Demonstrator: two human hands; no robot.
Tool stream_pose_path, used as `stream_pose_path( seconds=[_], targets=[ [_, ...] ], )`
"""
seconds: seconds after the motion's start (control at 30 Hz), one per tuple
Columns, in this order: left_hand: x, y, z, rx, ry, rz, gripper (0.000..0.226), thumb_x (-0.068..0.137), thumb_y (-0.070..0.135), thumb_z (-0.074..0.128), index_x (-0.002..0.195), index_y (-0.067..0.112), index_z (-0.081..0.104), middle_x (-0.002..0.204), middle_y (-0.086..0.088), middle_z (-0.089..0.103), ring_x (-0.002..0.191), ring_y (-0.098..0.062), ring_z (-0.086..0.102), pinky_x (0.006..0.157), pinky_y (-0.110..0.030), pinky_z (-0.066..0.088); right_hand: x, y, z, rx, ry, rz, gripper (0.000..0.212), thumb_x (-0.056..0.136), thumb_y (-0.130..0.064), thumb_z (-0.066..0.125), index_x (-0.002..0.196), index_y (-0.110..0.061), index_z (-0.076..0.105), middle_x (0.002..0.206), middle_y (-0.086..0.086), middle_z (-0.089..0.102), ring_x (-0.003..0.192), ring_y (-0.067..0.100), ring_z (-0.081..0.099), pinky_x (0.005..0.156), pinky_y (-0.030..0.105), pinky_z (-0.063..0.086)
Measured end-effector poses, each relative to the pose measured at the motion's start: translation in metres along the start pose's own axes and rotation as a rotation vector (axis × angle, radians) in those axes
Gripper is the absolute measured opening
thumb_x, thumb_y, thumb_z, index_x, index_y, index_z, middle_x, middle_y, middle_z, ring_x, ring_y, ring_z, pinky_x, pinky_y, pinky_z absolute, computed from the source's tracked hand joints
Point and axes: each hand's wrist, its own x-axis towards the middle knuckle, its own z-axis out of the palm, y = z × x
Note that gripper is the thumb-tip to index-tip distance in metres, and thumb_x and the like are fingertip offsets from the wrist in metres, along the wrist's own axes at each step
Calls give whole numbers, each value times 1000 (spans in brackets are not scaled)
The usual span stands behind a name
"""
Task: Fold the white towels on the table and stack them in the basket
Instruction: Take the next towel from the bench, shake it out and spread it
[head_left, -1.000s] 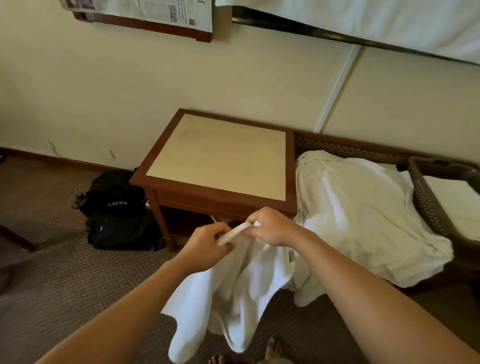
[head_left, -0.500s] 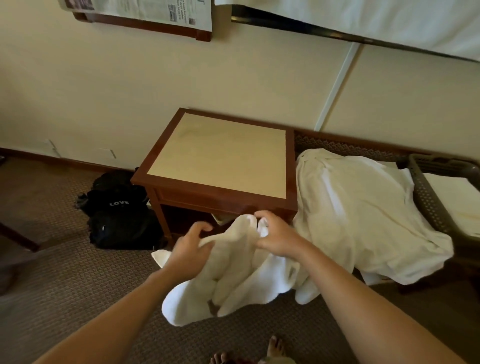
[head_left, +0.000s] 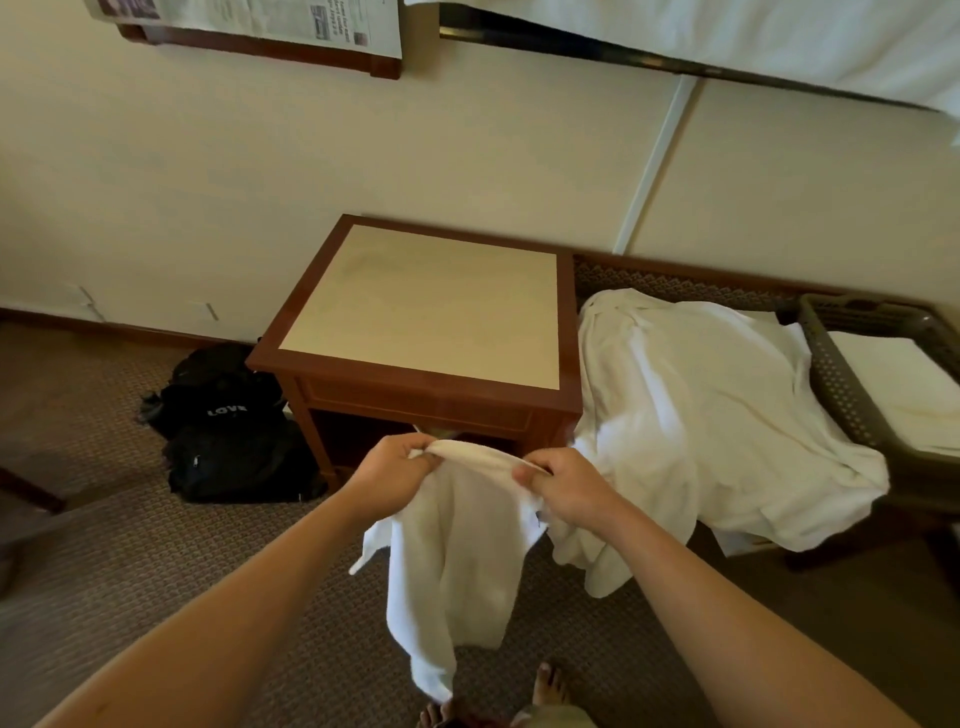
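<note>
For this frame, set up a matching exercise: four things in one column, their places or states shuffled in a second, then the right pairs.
Things:
1. small white towel
2. heap of white towels
3. grey perforated plastic basket
4. black fabric backpack

Places or states:
A. on the carpet, left of the brown wooden side table
B. at the far right, with folded white cloth inside
C. hanging from the left hand and right hand, both pinching its top edge
D. spread unfolded between the table and the basket

Pairs: 1-C, 2-D, 3-B, 4-A
</note>
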Motion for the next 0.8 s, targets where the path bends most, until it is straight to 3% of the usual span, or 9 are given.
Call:
stream_pose_path(
  seconds=[0.1, 0.2, 0.33, 0.43, 0.5, 0.57, 0.67, 0.73, 0.8],
  targets=[
    [2, -2, 16, -137, 103, -127, 16, 102, 27, 55, 105, 28, 70, 102, -5, 73, 92, -27, 71, 87, -51, 60, -2, 1, 22, 72, 195, -99, 19, 108, -27, 49, 101, -23, 67, 88, -5, 65, 76, 9, 60, 67, 28, 51],
    [4, 7, 33, -364, 192, -219, 16, 103, 30, 54, 118, 28, 60, 119, -9, 64, 102, -27, 65, 94, -52, 57, -5, -11, 52, 164, 88, -151, 25, 108, -36, 47, 127, -28, 61, 114, -12, 65, 100, 5, 63, 89, 30, 52],
    [-7, 27, 46, -758, 86, -205, 34, 105, 21, 57, 138, 21, 50, 131, -12, 60, 114, -31, 64, 90, -45, 58, -12, -16, 73, 467, -60, -70, 41, 97, -52, 61, 112, -16, 72, 107, 7, 75, 99, 23, 71, 90, 37, 55],
    [-18, 27, 46, -926, -36, -107, 50, 105, 17, 57, 149, 24, 36, 134, -13, 64, 119, -30, 66, 102, -51, 53, -13, -13, 73, 713, 11, 17, 28, 96, -34, 68, 108, -10, 75, 103, 15, 77, 96, 28, 74, 86, 38, 58],
    [-26, 20, 47, -661, 25, 60, 56, 102, 21, 61, 151, 28, 33, 128, -2, 68, 119, -18, 66, 107, -46, 50, -10, -16, 74, 756, 86, 70, 21, 99, -28, 67, 106, -11, 77, 101, 14, 77, 95, 30, 74, 86, 41, 59],
    [-37, 7, 54, -252, 153, 243, 57, 97, 30, 66, 146, 33, 37, 130, 13, 58, 121, -3, 57, 103, -29, 49, -5, -19, 74, 777, 171, 135, 20, 99, -28, 63, 105, -14, 76, 101, 14, 77, 94, 31, 75, 89, 49, 60],
    [-49, -22, 63, 190, 204, 464, 63, 85, 44, 72, 138, 29, 44, 128, 17, 46, 119, 0, 48, 95, -15, 44, 3, -24, 69, 836, 273, 270, 20, 100, -30, 62, 106, -14, 71, 100, 15, 76, 93, 31, 75, 89, 55, 59],
    [-50, -41, 64, 298, 128, 502, 61, 85, 45, 73, 138, 28, 46, 125, 18, 47, 114, 3, 50, 92, -14, 46, 7, -24, 64, 834, 287, 291, 20, 100, -32, 62, 107, -15, 69, 102, 15, 75, 96, 32, 74, 91, 55, 58],
    [-46, -52, 62, 313, 144, 516, 44, 93, 32, 70, 134, 26, 56, 115, 18, 55, 105, 3, 55, 86, -16, 49, 9, -24, 60, 851, 301, 302, 21, 100, -32, 62, 110, -14, 67, 104, 15, 73, 98, 30, 72, 92, 51, 58]
  ],
)
